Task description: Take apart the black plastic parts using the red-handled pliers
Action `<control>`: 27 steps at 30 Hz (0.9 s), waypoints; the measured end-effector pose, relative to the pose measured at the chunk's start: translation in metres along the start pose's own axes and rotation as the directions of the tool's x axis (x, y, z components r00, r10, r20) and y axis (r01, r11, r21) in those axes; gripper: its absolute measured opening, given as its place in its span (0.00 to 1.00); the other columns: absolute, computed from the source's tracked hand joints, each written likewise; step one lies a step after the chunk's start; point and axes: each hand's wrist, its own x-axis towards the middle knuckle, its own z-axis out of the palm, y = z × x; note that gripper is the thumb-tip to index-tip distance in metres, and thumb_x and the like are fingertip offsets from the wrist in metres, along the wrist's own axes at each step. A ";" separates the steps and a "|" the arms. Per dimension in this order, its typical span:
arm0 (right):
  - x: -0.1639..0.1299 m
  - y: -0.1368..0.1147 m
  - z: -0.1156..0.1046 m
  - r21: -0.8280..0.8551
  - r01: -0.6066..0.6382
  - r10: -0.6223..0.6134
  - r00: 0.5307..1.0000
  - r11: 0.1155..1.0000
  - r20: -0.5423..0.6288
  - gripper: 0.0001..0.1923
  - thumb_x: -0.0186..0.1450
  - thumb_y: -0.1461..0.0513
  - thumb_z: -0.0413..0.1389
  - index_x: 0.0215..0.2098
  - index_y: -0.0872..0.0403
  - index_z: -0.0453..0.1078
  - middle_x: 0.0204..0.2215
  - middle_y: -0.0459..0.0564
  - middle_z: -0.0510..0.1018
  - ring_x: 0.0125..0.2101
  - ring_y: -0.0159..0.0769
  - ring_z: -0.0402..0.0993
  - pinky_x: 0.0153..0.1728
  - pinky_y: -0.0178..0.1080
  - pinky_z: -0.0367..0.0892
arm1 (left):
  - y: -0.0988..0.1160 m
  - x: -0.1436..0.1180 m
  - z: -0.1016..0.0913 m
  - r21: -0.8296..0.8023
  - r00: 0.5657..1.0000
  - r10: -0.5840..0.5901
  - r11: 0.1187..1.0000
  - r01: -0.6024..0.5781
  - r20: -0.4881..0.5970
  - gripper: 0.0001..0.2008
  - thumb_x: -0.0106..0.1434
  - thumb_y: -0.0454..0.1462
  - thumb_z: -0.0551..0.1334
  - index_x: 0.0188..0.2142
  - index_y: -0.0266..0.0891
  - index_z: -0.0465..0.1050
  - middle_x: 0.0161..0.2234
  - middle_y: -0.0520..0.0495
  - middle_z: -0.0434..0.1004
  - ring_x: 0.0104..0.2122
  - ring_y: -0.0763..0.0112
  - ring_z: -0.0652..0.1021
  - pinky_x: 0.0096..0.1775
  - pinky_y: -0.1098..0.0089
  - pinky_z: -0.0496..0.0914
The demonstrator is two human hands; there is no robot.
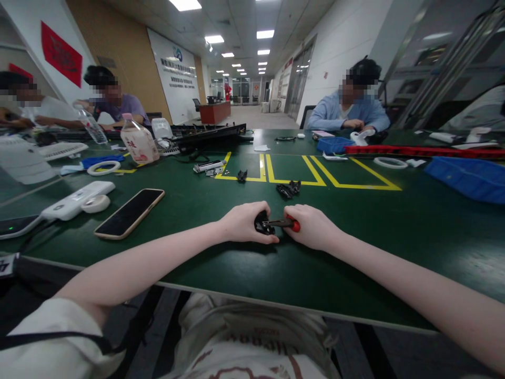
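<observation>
Over the near middle of the green table [374, 210], my left hand [248, 222] is closed around a small black plastic part [263, 223]. Wrapped round the red handles of a pair of pliers [282, 223] is my right hand [313, 227]. The pliers' metal jaws point left and reach the black part; whether they grip it cannot be made out. Just beyond my hands lie black plastic pieces [289, 189], with a smaller black piece [242, 176] farther left.
Left of my arms are a phone [130, 213], a white power strip [79, 200] and a drink bottle [138, 139]. Yellow tape outlines [295, 182] mark the table. A blue bin [467, 179] stands right, near a red strip [426, 152]. Co-workers sit across the table.
</observation>
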 end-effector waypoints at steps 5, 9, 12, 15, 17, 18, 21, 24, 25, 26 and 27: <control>0.001 0.001 0.001 -0.004 0.003 -0.003 1.000 1.000 0.001 0.07 0.61 0.63 0.58 0.31 0.51 0.63 0.31 0.51 0.76 0.33 0.40 0.71 0.34 0.37 0.60 | -0.002 -0.001 0.002 0.021 1.000 0.015 1.000 -0.015 -0.025 0.26 0.53 0.57 0.69 0.40 0.43 0.65 0.38 0.51 0.75 0.36 0.65 0.75 0.34 0.69 0.63; 0.001 0.001 0.001 -0.008 -0.001 0.001 1.000 1.000 0.005 0.07 0.61 0.63 0.58 0.30 0.51 0.63 0.31 0.50 0.76 0.32 0.40 0.71 0.34 0.37 0.60 | -0.002 0.000 0.003 0.029 0.999 0.018 0.999 -0.017 -0.029 0.27 0.53 0.57 0.69 0.40 0.43 0.65 0.38 0.51 0.75 0.36 0.64 0.75 0.34 0.68 0.63; 0.000 0.002 0.001 -0.013 0.001 -0.001 1.000 1.000 0.005 0.07 0.61 0.63 0.58 0.30 0.51 0.62 0.31 0.51 0.76 0.32 0.40 0.71 0.34 0.37 0.60 | -0.001 0.000 0.002 0.024 1.000 0.007 1.000 -0.007 -0.010 0.27 0.52 0.58 0.69 0.40 0.43 0.65 0.38 0.51 0.76 0.36 0.64 0.76 0.34 0.69 0.63; -0.001 0.002 0.000 -0.023 0.004 -0.004 1.000 1.000 0.004 0.08 0.61 0.63 0.59 0.30 0.51 0.62 0.31 0.51 0.76 0.32 0.40 0.70 0.34 0.38 0.60 | 0.001 0.000 -0.001 0.012 0.999 -0.016 1.000 0.015 0.034 0.27 0.53 0.59 0.68 0.38 0.43 0.66 0.35 0.52 0.76 0.34 0.66 0.76 0.33 0.69 0.62; -0.001 0.002 0.000 -0.031 0.010 -0.010 1.000 0.999 0.003 0.08 0.61 0.63 0.59 0.30 0.51 0.62 0.31 0.51 0.76 0.32 0.40 0.70 0.34 0.38 0.60 | 0.002 0.000 -0.003 0.018 0.998 -0.022 1.000 0.021 0.059 0.27 0.53 0.60 0.68 0.38 0.43 0.67 0.34 0.52 0.76 0.33 0.66 0.76 0.33 0.70 0.61; -0.001 0.002 0.000 -0.033 0.013 -0.013 1.000 0.999 0.003 0.07 0.62 0.62 0.58 0.30 0.51 0.62 0.31 0.51 0.75 0.32 0.40 0.70 0.35 0.38 0.60 | 0.002 0.000 -0.003 0.021 0.997 -0.021 1.000 0.020 0.068 0.27 0.53 0.60 0.67 0.38 0.43 0.68 0.34 0.52 0.76 0.33 0.66 0.76 0.33 0.70 0.61; -0.001 0.002 0.001 -0.038 0.017 -0.017 1.000 0.999 0.000 0.07 0.62 0.62 0.58 0.31 0.51 0.62 0.31 0.51 0.75 0.32 0.40 0.69 0.35 0.38 0.60 | 0.003 0.000 -0.004 0.017 0.996 -0.019 1.000 0.017 0.086 0.27 0.54 0.61 0.67 0.38 0.43 0.68 0.33 0.52 0.76 0.33 0.67 0.76 0.32 0.70 0.61; 0.000 0.001 0.001 -0.038 0.015 -0.015 1.000 0.999 -0.005 0.08 0.61 0.63 0.59 0.30 0.51 0.62 0.31 0.52 0.75 0.32 0.40 0.69 0.35 0.38 0.60 | 0.002 0.001 -0.004 0.016 0.996 -0.021 1.000 0.020 0.083 0.27 0.53 0.61 0.67 0.38 0.43 0.68 0.33 0.52 0.76 0.32 0.67 0.75 0.32 0.70 0.61; 0.000 0.001 0.001 -0.036 0.015 -0.015 1.000 0.999 -0.005 0.08 0.61 0.63 0.58 0.30 0.51 0.62 0.31 0.52 0.75 0.32 0.40 0.69 0.34 0.38 0.60 | 0.001 0.001 -0.003 0.016 0.996 -0.022 1.000 0.020 0.082 0.27 0.54 0.61 0.67 0.38 0.43 0.68 0.33 0.52 0.76 0.32 0.67 0.75 0.32 0.70 0.61; 0.000 0.002 0.001 -0.033 0.015 -0.016 1.000 0.999 -0.005 0.08 0.61 0.63 0.58 0.30 0.51 0.62 0.31 0.51 0.75 0.31 0.40 0.69 0.34 0.38 0.60 | 0.001 0.001 -0.003 0.013 0.997 -0.019 1.000 0.018 0.080 0.27 0.54 0.61 0.66 0.38 0.43 0.68 0.33 0.52 0.76 0.32 0.67 0.75 0.32 0.70 0.61; 0.000 0.002 0.001 -0.030 0.016 -0.016 1.000 0.999 -0.005 0.08 0.61 0.63 0.58 0.30 0.51 0.62 0.30 0.51 0.75 0.31 0.40 0.69 0.34 0.38 0.60 | 0.001 0.001 -0.003 0.009 0.997 -0.014 1.000 0.013 0.080 0.27 0.54 0.60 0.66 0.38 0.43 0.68 0.33 0.53 0.76 0.32 0.67 0.75 0.33 0.70 0.61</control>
